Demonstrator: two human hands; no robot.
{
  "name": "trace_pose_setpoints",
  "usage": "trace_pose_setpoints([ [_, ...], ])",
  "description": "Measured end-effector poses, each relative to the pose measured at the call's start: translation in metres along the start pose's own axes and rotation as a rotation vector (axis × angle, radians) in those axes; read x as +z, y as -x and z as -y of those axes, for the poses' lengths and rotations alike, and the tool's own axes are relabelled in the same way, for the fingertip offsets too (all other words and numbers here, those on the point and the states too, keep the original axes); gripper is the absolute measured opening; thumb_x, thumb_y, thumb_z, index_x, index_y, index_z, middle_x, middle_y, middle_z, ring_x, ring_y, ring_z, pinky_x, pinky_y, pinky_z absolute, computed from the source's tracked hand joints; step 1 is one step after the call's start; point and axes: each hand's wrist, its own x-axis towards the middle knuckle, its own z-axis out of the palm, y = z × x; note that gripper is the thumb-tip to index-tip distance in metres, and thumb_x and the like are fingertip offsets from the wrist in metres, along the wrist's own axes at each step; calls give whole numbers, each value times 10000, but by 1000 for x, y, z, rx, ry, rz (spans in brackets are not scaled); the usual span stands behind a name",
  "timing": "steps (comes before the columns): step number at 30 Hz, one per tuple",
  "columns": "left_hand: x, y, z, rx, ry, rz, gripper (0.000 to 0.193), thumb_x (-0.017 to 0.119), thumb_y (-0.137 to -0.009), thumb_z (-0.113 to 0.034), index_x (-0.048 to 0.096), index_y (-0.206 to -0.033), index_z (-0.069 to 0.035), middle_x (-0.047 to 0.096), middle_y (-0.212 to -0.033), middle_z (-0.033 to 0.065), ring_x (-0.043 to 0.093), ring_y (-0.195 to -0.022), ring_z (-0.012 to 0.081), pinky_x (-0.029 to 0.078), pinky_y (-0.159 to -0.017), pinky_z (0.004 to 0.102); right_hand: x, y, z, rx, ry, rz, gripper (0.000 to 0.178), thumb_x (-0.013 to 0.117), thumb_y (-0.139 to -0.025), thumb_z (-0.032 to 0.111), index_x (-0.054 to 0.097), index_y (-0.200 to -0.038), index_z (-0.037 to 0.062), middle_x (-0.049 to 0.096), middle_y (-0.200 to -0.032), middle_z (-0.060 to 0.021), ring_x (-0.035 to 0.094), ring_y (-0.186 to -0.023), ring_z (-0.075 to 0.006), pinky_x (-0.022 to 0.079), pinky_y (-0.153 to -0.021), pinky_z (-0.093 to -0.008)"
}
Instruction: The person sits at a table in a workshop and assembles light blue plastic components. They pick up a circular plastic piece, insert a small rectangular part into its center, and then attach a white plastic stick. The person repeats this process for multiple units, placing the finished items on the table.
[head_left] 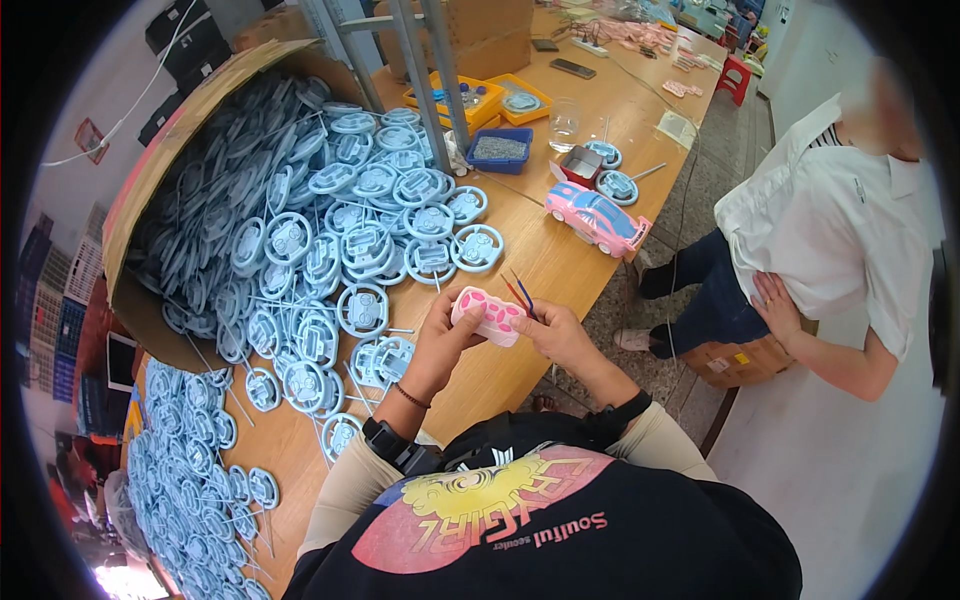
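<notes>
My left hand (441, 338) is closed on the left end of a small white remote control (489, 317) with pink buttons, its thumb lying on the face. My right hand (557, 333) grips the right end of the same remote. Beside the right thumb two thin prongs (521, 289), one reddish and one blue, stick up; I cannot tell whether they are wires or a tool. Both hands are above the wooden table, close to its right edge. A pink toy car (598, 219) with blue windows stands on the table beyond my right hand.
Light-blue toy steering wheels (365, 310) spill from a large cardboard box (150, 200) across the table's left side. A blue tray (500, 150) of small parts, yellow trays (520, 100) and a glass jar (563, 122) stand farther back. At the right stands a person in a white shirt (800, 210).
</notes>
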Motion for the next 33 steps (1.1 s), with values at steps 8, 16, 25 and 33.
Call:
trace_pose_setpoints([
  [8, -1, 2, 5, 39, -64, 2, 352, 570, -839, -139, 438, -1146, -27, 558, -994, 68, 591, -871, 164, 536, -718, 302, 1, -7, -16, -87, -52, 23, 235, 585, -825, 171, 570, -940, -33, 579, -796, -22, 510, -716, -53, 416, -639, -211],
  [16, -3, 1, 9, 31, -38, 6, 342, 570, -840, -128, 439, -1132, -8, 545, -1002, 76, 582, -858, 147, 543, -692, 280, 0, -9, -21, -135, 73, -30, 267, 566, -841, 241, 596, -934, -8, 547, -755, 27, 463, -667, -41, 376, -579, -207],
  [25, 1, 1, 9, 49, -1, -6, 329, 532, -866, -169, 438, -1137, -8, 551, -1010, 79, 589, -863, 161, 537, -712, 296, 0, -7, -15, -190, 158, -68, 292, 554, -851, 270, 606, -963, 6, 533, -714, 29, 439, -608, -36, 353, -531, -195],
  [33, -18, -8, 27, -566, 666, 332, 279, 420, -907, -266, 482, -1045, -31, 537, -825, 72, 551, -598, 133, 494, -469, 209, 8, 4, 2, -177, -152, 18, 347, 581, -840, 262, 569, -1096, 28, 518, -730, 30, 402, -579, -28, 303, -511, -179],
])
